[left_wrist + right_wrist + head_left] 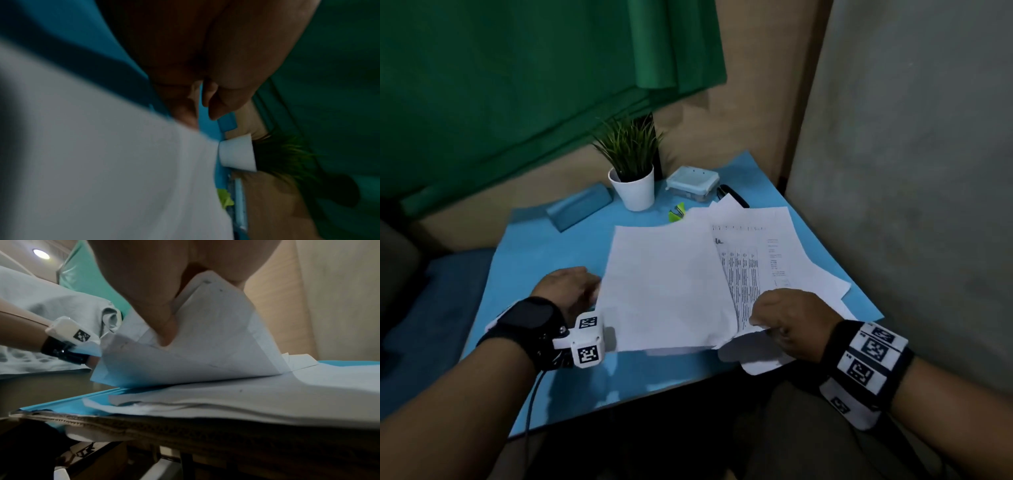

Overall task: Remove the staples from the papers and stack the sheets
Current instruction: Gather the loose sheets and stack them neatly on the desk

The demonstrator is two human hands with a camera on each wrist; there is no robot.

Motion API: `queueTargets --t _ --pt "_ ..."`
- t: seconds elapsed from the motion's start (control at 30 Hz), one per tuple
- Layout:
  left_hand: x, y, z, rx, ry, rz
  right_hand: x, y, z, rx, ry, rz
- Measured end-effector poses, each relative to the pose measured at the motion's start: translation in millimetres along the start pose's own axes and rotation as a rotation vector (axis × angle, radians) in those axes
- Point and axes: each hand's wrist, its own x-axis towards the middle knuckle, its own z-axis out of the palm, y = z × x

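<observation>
Loose white papers lie spread on the blue table [544,246]. A blank sheet [664,284] is raised a little at its near edge. My left hand [589,291] touches its left edge, and the sheet hides the fingertips. In the left wrist view the fingers [183,112] lie fairly straight beside the blurred sheet [102,162]. My right hand [763,322] pinches the near corner of the printed sheets [750,260]. The thumb [166,331] presses on the upcurved paper [216,337]. A green staple remover [676,212] lies behind the papers, away from both hands.
Along the back stand a potted plant [635,188], a lidded plastic box [692,181], a blue case [578,205] and a black object [734,196]. A grey wall [911,171] closes the right side. More sheets [226,402] overhang the table's near edge.
</observation>
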Motion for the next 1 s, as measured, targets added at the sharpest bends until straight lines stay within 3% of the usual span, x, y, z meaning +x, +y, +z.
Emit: queueTargets --t 0.07,0.17,0.2,0.23,0.27,0.33,0.37,0.43,0.47,0.57,0.63,0.73,0.8,0.9,1.0 --pt "-3.5 4.8 -10.9 0.011 0.054 0.081 0.5 -2.3 2.1 0.061 0.024 0.082" --pt "-45.0 15.5 -22.7 0.374 0.238 0.411 10.2 -9.3 6.2 0.111 0.101 0.172" --pt "-66.2 16.5 -23.1 0.490 0.245 0.512 16.2 -12.7 6.5 0.104 0.118 0.186" --pt "-91.5 16.5 -17.5 0.509 0.150 0.534 22.7 -17.9 6.4 0.076 0.131 0.191" --pt "-114.4 12.4 -8.0 0.456 -0.014 0.433 29.0 -26.5 6.1 0.038 0.135 0.193" --pt "-148.0 -5.5 22.6 0.242 -0.377 -0.029 39.5 -53.2 6.1 -0.023 0.114 0.189" --pt "-155.4 -14.7 36.8 0.132 -0.464 -0.203 44.1 -70.0 10.0 -0.040 0.082 0.185" --pt "-149.3 -33.5 56.1 -0.111 -0.368 -0.274 53.8 -108.5 17.4 -0.057 -0.005 0.156" --pt "-141.3 -40.6 58.2 -0.135 -0.255 -0.217 59.0 -126.5 22.6 -0.074 -0.034 0.123" --pt "-112.0 -51.4 42.2 0.140 0.017 0.102 73.1 -154.4 22.0 0.125 -0.247 0.104" --pt "-103.5 -47.4 15.5 0.372 0.102 0.370 84.4 -146.3 8.1 0.292 -0.163 0.124" --pt "-106.7 -11.8 -30.2 0.758 0.013 0.787 111.2 -115.2 -29.4 0.326 0.255 0.074" --pt "-116.5 36.3 -53.3 0.952 -0.062 0.958 137.6 -100.4 -63.6 0.275 0.388 0.001" --pt "-139.5 107.3 -72.7 1.097 -0.142 1.159 179.3 -100.7 -132.2 0.135 0.217 -0.108" --pt "-156.1 166.9 -75.4 0.879 -0.270 1.062 207.1 -113.9 -182.8 0.025 0.040 -0.096"
